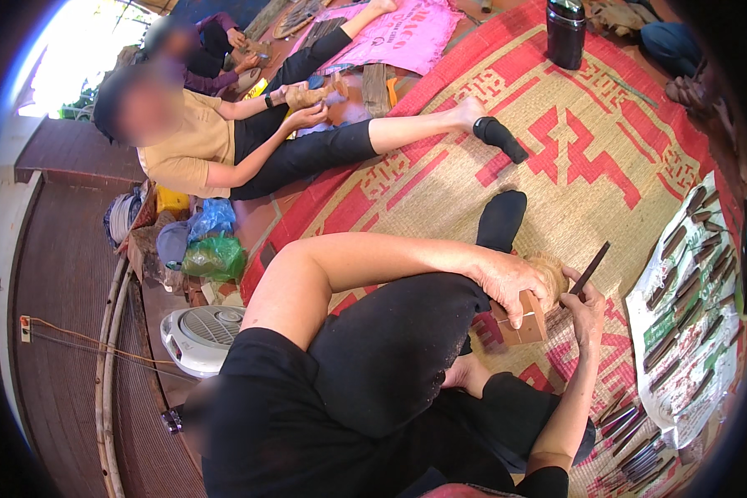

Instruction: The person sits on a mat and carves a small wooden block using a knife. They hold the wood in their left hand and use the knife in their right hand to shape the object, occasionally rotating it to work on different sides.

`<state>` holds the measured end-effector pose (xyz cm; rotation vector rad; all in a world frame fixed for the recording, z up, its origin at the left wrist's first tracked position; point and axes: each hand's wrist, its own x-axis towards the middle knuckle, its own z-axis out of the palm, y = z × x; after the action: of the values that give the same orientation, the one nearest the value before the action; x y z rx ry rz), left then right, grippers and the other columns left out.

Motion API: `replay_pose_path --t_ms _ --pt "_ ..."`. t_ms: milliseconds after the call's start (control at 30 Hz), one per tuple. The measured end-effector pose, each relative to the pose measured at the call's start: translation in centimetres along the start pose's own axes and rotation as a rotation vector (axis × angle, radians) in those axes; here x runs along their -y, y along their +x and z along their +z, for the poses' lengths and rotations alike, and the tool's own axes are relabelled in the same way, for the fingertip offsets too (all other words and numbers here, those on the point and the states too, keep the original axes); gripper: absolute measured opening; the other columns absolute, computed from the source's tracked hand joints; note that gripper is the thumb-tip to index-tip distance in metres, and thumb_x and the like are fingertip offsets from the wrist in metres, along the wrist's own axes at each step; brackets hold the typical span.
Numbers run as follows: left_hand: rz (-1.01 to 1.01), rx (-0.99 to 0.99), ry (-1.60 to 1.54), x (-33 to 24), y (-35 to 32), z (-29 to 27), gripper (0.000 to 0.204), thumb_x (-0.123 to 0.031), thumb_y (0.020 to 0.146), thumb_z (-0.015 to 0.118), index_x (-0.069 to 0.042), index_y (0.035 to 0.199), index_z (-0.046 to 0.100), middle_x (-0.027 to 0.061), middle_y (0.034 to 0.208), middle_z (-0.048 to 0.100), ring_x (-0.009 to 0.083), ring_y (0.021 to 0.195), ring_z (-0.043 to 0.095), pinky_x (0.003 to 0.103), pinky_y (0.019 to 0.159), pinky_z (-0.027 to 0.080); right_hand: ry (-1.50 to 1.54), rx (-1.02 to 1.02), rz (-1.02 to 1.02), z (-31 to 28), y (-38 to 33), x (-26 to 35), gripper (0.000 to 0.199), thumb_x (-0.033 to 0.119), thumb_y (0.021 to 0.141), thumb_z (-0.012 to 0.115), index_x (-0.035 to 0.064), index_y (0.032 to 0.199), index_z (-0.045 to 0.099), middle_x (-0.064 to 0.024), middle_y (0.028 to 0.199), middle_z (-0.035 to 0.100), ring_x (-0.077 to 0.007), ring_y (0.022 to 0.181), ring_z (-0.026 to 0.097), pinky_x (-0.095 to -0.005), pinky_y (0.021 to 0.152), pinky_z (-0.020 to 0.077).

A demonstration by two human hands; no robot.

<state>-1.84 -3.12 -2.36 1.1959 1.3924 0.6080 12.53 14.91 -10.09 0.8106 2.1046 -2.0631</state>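
Over the woven mat, just beyond my bent knee, my left hand (513,284) grips a wood carving (526,334). Its flat reddish-brown block end faces me, and a paler, rougher part shows past my fingers. My right hand (586,314) is closed around a slim dark carving tool (591,267), close to the carving's right side. The tool slants up and away to the right. My right fingers hide its lower end, so I cannot tell whether it touches the wood.
Several carving tools (687,319) lie on a white printed sheet (654,290) at right, with more tools (631,432) nearer me. A black flask (565,37) stands on the red-patterned mat (465,195). Two people work at upper left. A white fan (203,339) and bags (212,256) sit left.
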Motion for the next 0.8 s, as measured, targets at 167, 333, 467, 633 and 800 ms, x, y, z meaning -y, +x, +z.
replay_pose_path --t_ms 167,333,467,633,800 --pt "0.021 -0.014 0.022 0.07 -0.21 0.1 0.052 -0.026 0.064 0.075 -0.008 0.111 0.061 0.0127 0.105 0.056 0.0312 0.101 0.056 0.039 0.084 0.043 0.0 0.005 0.004 0.16 -0.05 0.21 0.043 -0.004 0.073 0.058 0.0028 0.116 0.064 0.0034 0.072 0.054 -0.0063 0.064 0.049 -0.0208 0.062 0.0415" --pt "0.005 0.013 0.032 0.18 -0.03 0.04 0.053 -0.026 0.064 0.075 -0.008 0.112 0.06 0.013 0.106 0.056 0.0317 0.101 0.056 0.04 0.084 0.043 -0.005 0.004 -0.009 0.12 0.0 0.06 0.044 -0.004 0.073 0.058 0.003 0.116 0.063 0.0032 0.073 0.055 -0.0063 0.065 0.05 -0.0209 0.063 0.0425" --pt "0.019 -0.002 0.038 -0.02 -0.1 -0.03 0.053 -0.026 0.064 0.075 -0.008 0.111 0.06 0.0128 0.106 0.056 0.0319 0.101 0.056 0.04 0.084 0.044 0.0 0.004 -0.005 0.12 -0.04 0.15 0.044 -0.004 0.073 0.058 0.0031 0.117 0.063 0.0031 0.074 0.056 -0.0065 0.066 0.05 -0.0211 0.064 0.043" --pt "0.02 -0.02 0.03 -0.08 -0.22 0.11 0.052 -0.026 0.064 0.075 -0.009 0.111 0.06 0.0122 0.104 0.056 0.0315 0.1 0.056 0.04 0.083 0.044 0.026 0.009 0.004 0.22 -0.01 0.04 0.045 -0.004 0.073 0.057 0.0028 0.117 0.062 0.003 0.075 0.056 -0.0068 0.067 0.051 -0.0213 0.065 0.0433" --pt "0.011 -0.017 0.029 -0.06 -0.12 0.07 0.051 -0.026 0.064 0.075 -0.008 0.11 0.06 0.0119 0.104 0.056 0.0309 0.1 0.056 0.039 0.083 0.044 0.031 0.016 -0.01 0.14 0.0 -0.04 0.044 -0.004 0.073 0.057 0.0024 0.117 0.062 0.0028 0.076 0.056 -0.0069 0.068 0.051 -0.0214 0.065 0.0434"
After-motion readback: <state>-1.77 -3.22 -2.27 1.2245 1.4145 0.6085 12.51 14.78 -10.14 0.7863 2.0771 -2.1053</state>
